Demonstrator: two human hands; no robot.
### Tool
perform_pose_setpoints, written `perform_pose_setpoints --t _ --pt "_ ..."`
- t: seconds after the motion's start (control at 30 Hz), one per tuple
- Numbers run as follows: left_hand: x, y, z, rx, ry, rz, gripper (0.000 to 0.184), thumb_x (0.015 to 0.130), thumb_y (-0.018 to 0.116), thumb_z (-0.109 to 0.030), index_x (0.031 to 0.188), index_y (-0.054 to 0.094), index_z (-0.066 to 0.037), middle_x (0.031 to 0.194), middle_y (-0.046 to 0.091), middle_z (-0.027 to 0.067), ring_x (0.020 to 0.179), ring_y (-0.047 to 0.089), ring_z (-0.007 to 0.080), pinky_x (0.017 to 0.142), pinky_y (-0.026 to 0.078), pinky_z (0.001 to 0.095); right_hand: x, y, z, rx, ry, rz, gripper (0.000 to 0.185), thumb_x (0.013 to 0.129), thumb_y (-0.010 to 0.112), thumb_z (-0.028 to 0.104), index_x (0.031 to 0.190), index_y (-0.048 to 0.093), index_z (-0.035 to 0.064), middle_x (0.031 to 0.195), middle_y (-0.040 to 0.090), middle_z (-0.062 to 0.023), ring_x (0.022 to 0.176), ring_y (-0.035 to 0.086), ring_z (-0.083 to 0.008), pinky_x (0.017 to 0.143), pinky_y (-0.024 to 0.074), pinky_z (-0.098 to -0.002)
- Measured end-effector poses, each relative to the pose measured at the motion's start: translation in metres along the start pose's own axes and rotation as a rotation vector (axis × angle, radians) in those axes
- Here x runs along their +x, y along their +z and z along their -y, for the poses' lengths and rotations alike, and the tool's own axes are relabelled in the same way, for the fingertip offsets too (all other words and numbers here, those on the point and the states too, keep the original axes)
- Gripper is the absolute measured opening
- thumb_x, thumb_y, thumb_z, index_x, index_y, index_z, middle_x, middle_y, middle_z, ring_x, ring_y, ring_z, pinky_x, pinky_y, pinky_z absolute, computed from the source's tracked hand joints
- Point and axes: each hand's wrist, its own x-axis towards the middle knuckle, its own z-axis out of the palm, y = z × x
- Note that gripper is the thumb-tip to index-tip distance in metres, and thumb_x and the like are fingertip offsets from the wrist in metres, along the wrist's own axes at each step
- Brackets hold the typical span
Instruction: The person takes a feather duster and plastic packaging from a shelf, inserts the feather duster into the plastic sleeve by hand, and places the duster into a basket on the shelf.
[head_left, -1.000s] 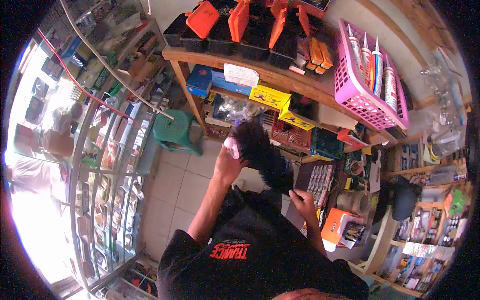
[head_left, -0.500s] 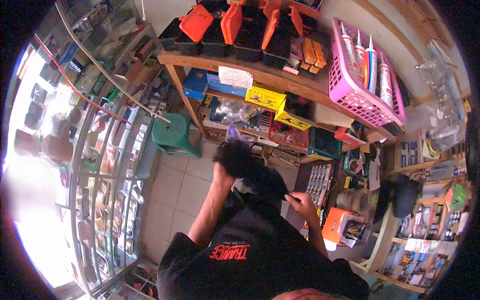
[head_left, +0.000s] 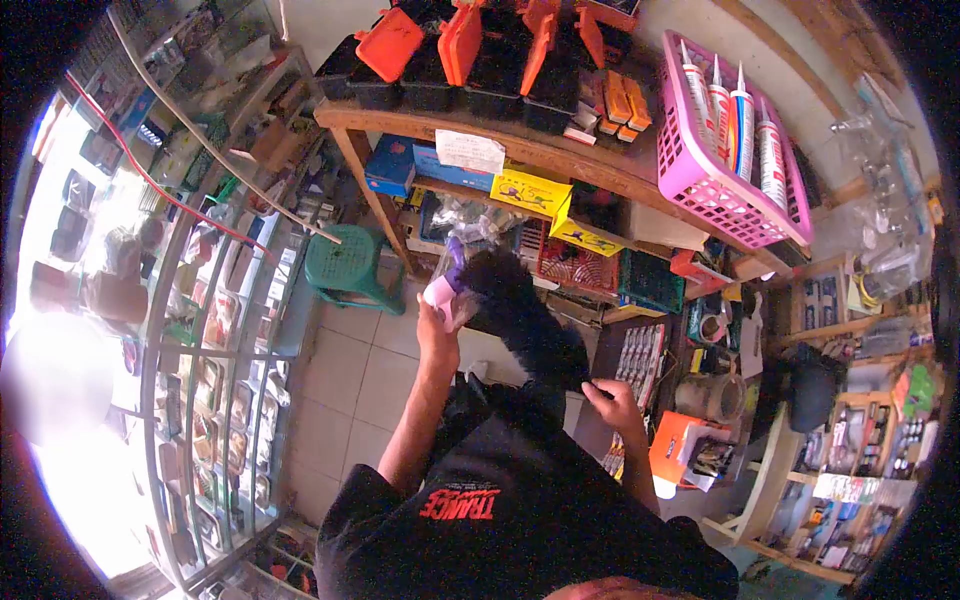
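My left hand [head_left: 437,328] grips a pink-and-purple item in clear plastic [head_left: 443,292], whose exact kind I cannot make out. Closed around the thin handle end of a black feather duster [head_left: 530,315] is my right hand [head_left: 612,405]. The duster's fluffy head slants up and left, close beside the wrapped item; I cannot tell whether they touch. Behind the item, a shelf bin holds clear plastic packets [head_left: 470,222].
A green stool [head_left: 345,268] stands on the tiled floor left of the wooden shelf [head_left: 560,150]. On top are a pink basket [head_left: 715,205] of sealant tubes and black boxes with orange lids [head_left: 390,47]. A glass display case [head_left: 215,350] lines the left side.
The duster's head has shifted right, off the wrapped item, uncovering its pink part. My left hand has moved slightly up and left, my right hand slightly right.
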Motion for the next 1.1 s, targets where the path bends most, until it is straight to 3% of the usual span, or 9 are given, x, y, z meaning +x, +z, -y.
perform_pose_setpoints --t 0.17,0.6,0.63,0.7,0.77,0.8,0.9,1.03,1.1 --pt "-0.011 -0.003 -0.009 0.213 0.079 0.158 0.043 0.102 0.033 -0.033 0.129 0.044 -0.002 0.121 0.057 0.0116 0.110 0.057 0.0223 0.095 0.046 0.0402 -0.002 -0.010 -0.023 -0.003 0.005 0.044 0.032 0.089 0.062 0.021 0.064 0.054 0.0019 0.053 0.046 0.0011 0.051 0.043 -0.0067 0.048 0.0321 -0.0279" --pt "0.006 -0.003 -0.015 0.015 -0.304 0.577 0.034 0.100 0.036 -0.019 0.121 0.054 -0.001 0.113 0.062 0.0083 0.105 0.059 0.0193 0.094 0.046 0.0346 0.001 -0.049 -0.027 0.010 0.179 0.176 0.025 0.086 0.067 0.022 0.078 0.067 -0.0018 0.063 0.063 -0.0070 0.059 0.059 -0.0131 0.056 0.0433 -0.0297" --pt "-0.001 -0.001 -0.010 0.074 -0.273 0.251 0.032 0.099 0.039 -0.021 0.118 0.056 -0.002 0.110 0.063 0.0076 0.102 0.059 0.0177 0.091 0.047 0.0338 -0.001 -0.049 -0.029 0.032 0.188 0.170 0.026 0.086 0.067 0.023 0.077 0.066 -0.0019 0.062 0.062 -0.0064 0.058 0.058 -0.0127 0.055 0.0429 -0.0296" --pt "0.009 -0.015 -0.001 1.063 0.315 0.501 0.032 0.097 0.047 -0.019 0.121 0.054 0.000 0.112 0.063 0.0085 0.101 0.058 0.0156 0.091 0.046 0.0334 0.002 -0.046 -0.017 0.080 0.201 0.149 0.028 0.087 0.066 0.024 0.075 0.065 -0.0021 0.060 0.060 -0.0051 0.057 0.056 -0.0119 0.055 0.0421 -0.0294" --pt "0.011 -0.014 0.006 0.663 0.214 0.429 0.036 0.094 0.054 -0.014 0.126 0.051 0.002 0.111 0.063 0.0107 0.100 0.056 0.0152 0.090 0.046 0.0338 0.004 -0.045 -0.014 -0.009 0.073 0.201 0.030 0.087 0.066 0.026 0.077 0.065 -0.0024 0.062 0.062 -0.0047 0.057 0.056 -0.0121 0.055 0.0422 -0.0294" --pt "0.011 -0.011 0.005 0.202 -0.149 0.395 0.039 0.094 0.053 -0.012 0.130 0.047 0.003 0.113 0.062 0.0130 0.100 0.056 0.0166 0.090 0.046 0.0352 0.003 -0.044 -0.009 -0.006 0.097 0.209 0.030 0.088 0.066 0.026 0.078 0.066 -0.0024 0.063 0.062 -0.0052 0.058 0.056 -0.0125 0.056 0.0426 -0.0291" --pt "-0.004 -0.005 -0.013 1.007 0.114 0.312 0.038 0.095 0.054 -0.019 0.129 0.049 -0.003 0.125 0.057 0.0085 0.112 0.054 0.0198 0.099 0.040 0.0333 0.005 -0.036 -0.004 0.049 0.210 0.172 0.031 0.088 0.066 0.029 0.084 0.069 -0.0018 0.072 0.067 -0.0095 0.066 0.062 -0.0154 0.063 0.0456 -0.0278" --pt "0.002 -0.007 -0.006 0.312 -0.002 0.451 0.038 0.097 0.050 -0.029 0.125 0.052 -0.003 0.122 0.058 0.0079 0.106 0.057 0.0197 0.094 0.044 0.0351 0.007 -0.029 -0.013 -0.032 0.111 0.238 0.033 0.088 0.065 0.031 0.090 0.069 -0.0026 0.077 0.070 -0.0106 0.070 0.063 -0.0157 0.067 0.0473 -0.0284" --pt "0.018 -0.033 0.008 0.443 -0.009 0.411 0.042 0.098 0.045 -0.034 0.127 0.051 -0.004 0.120 0.058 0.0079 0.106 0.056 0.0184 0.093 0.045 0.0327 0.007 -0.022 -0.010 0.010 0.083 0.255 0.034 0.088 0.065 0.031 0.090 0.069 -0.0031 0.078 0.070 -0.0110 0.072 0.064 -0.0161 0.068 0.0477 -0.0292"
